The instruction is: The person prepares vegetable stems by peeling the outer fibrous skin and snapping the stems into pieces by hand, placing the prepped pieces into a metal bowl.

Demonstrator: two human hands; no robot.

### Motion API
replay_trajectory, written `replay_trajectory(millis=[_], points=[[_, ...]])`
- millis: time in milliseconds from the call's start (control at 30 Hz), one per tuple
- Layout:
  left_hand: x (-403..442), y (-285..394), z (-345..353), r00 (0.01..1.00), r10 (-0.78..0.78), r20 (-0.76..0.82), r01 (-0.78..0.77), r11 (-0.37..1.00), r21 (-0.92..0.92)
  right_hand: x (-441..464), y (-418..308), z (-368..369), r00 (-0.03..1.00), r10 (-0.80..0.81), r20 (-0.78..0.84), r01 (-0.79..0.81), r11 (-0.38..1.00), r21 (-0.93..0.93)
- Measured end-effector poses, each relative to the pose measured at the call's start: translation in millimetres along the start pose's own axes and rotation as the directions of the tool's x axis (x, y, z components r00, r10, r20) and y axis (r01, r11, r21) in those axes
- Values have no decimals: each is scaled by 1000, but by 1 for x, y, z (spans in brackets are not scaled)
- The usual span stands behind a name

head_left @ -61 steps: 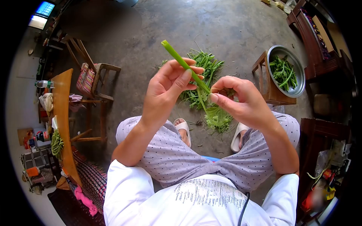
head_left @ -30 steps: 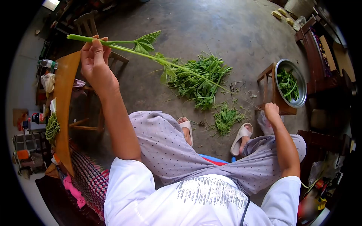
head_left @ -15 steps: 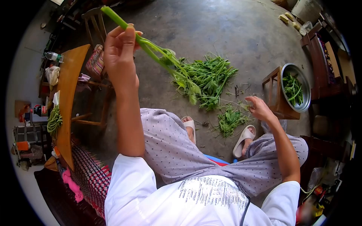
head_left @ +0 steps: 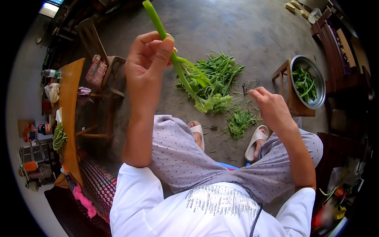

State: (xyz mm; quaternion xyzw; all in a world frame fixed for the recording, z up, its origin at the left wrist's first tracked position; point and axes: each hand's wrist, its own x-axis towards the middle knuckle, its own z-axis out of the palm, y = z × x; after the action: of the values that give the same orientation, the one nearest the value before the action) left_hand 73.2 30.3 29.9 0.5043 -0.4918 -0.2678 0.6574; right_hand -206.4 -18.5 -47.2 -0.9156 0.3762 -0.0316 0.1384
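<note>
My left hand (head_left: 147, 59) is raised at the upper middle, its thumb and fingers pinched round a green leafy stem (head_left: 181, 76). The stem's thick cut end points up and away, while its leafy tip hangs down to the right, in front of a pile of greens (head_left: 226, 71) on the floor. Over the floor right of the pile is my right hand (head_left: 273, 108), with fingertips pressed together; anything between them is too small to make out. Below and left of it lies a smaller heap of leafy scraps (head_left: 241, 121).
On a wooden stool (head_left: 302, 110) to the right rests a metal basin (head_left: 322, 94) of green stems (head_left: 303, 82). A wooden table (head_left: 71, 118) and a chair (head_left: 90, 35) stand at the left. My sandals (head_left: 257, 142) are beside the scraps.
My left hand has moved right with the stem, which now hangs more steeply. My right hand has risen slightly and turned, and its fingertips have come together.
</note>
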Motion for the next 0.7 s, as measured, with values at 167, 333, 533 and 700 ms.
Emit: replay_trajectory(millis=[167, 333, 533, 700], points=[[-10, 2, 25, 990, -82, 111, 87, 996, -37, 5, -6, -32, 932, -179, -316, 203, 978, 44], [-19, -3, 49, 945, -140, 297, 176, 980, -96, 4, -42, -53, 833, -17, -553, 322, 827, 460], [-24, 0, 68, 925, -146, 350, 211, 965, -156, 5, -51, -46, 872, 134, -471, 262, 685, 680], [-22, -2, 72, 924, -115, 366, 164, 981, -107, 3, -51, -49, 827, 105, -552, 282, 772, 569]])
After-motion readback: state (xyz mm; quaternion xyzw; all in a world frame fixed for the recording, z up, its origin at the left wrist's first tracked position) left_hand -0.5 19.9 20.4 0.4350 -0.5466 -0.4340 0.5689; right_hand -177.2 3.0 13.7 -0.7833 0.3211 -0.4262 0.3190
